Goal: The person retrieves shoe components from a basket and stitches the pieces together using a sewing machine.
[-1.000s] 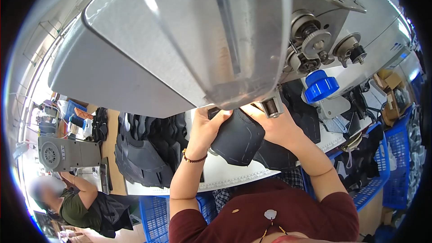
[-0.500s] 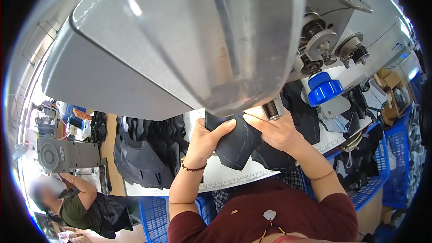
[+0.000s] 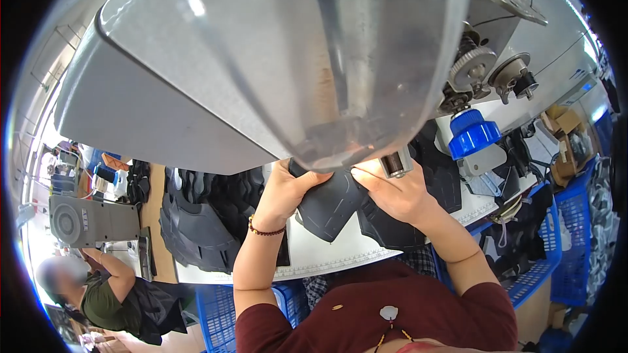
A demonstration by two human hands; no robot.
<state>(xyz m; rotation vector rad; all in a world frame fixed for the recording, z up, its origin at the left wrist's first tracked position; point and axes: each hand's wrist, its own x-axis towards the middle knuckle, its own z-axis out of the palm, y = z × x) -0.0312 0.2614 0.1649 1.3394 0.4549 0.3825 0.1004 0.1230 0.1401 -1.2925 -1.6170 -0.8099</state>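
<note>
A dark, stitched shoe-upper-like piece (image 3: 330,212) lies under the sewing machine head, its lower tip pointing toward me. My left hand (image 3: 285,191) grips its left side, the thumb lying on top and the other fingers hidden underneath. On the opposite side my right hand (image 3: 396,191) is closed at the piece's upper right edge, its fingertips partly behind the clear guard (image 3: 340,137) and a metal post (image 3: 396,163). More dark pieces (image 3: 392,227) lie beneath and beside my right forearm.
The grey machine head (image 3: 163,91) fills the upper view, with a blue knob (image 3: 473,134) at right. Stacked dark pieces (image 3: 199,229) sit left on the white table (image 3: 327,263). Blue baskets (image 3: 219,314) stand below and right. Another person (image 3: 111,301) works at far left.
My left hand has shifted left with the piece, which has turned slightly and moved left. My right hand stays nearly in place. The whole view has shifted a little.
</note>
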